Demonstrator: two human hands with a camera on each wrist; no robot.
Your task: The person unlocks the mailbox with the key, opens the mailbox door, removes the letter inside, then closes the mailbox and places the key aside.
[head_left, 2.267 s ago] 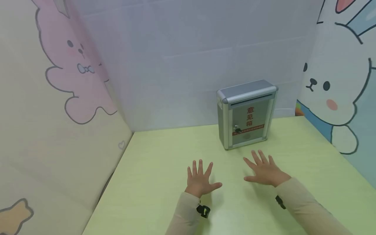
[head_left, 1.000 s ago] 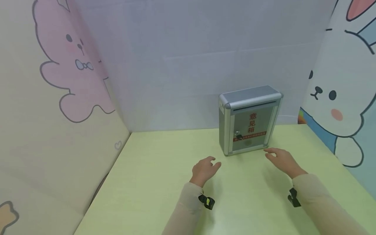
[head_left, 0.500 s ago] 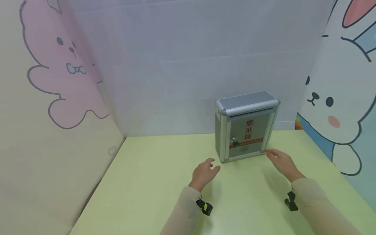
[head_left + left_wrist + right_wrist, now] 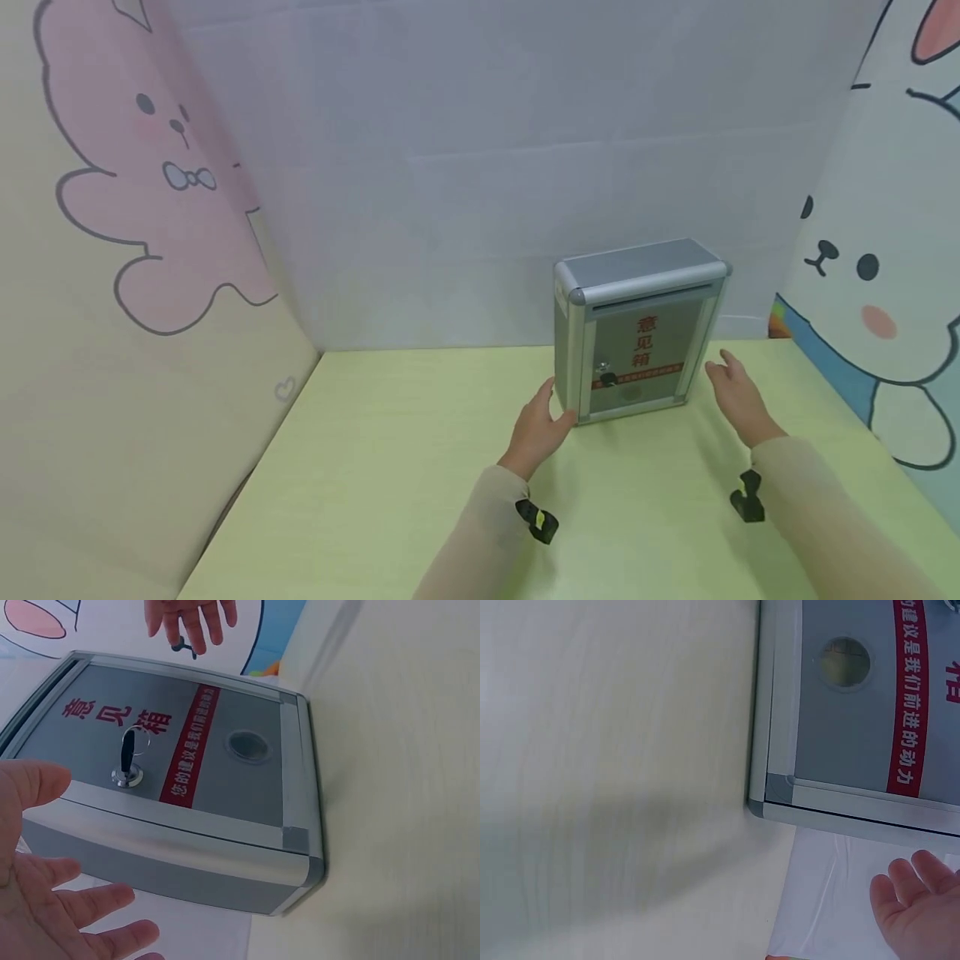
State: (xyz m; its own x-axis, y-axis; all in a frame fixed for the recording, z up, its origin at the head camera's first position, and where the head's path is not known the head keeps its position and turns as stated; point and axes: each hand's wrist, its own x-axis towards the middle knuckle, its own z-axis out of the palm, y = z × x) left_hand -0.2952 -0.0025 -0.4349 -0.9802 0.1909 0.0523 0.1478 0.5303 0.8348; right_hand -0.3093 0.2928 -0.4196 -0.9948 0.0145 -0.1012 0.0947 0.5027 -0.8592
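Note:
A grey metal suggestion box [image 4: 641, 329] with silver edges, a top slot and red lettering stands upright on the table. A key [image 4: 128, 750] with a ring sits in the lock on its front door. My left hand [image 4: 536, 429] is at the box's lower left side, thumb near the front corner, fingers spread along the side. On the opposite side, my right hand [image 4: 738, 400] stands just off the right wall, palm turned toward it. In the right wrist view, the fingers [image 4: 911, 881] show beside the box's edge with nothing in them.
The pale yellow-green table [image 4: 405, 467] runs back to a white cloth wall [image 4: 420, 208]. Side walls carry a pink cartoon animal [image 4: 142, 167] and a white cartoon rabbit [image 4: 885, 275]. Black straps [image 4: 537, 521] are on both wrists.
Both hands have moved forward from in front of the box to its two sides. The fingers, spread wide at first, have come into facing positions. The box stays on the table.

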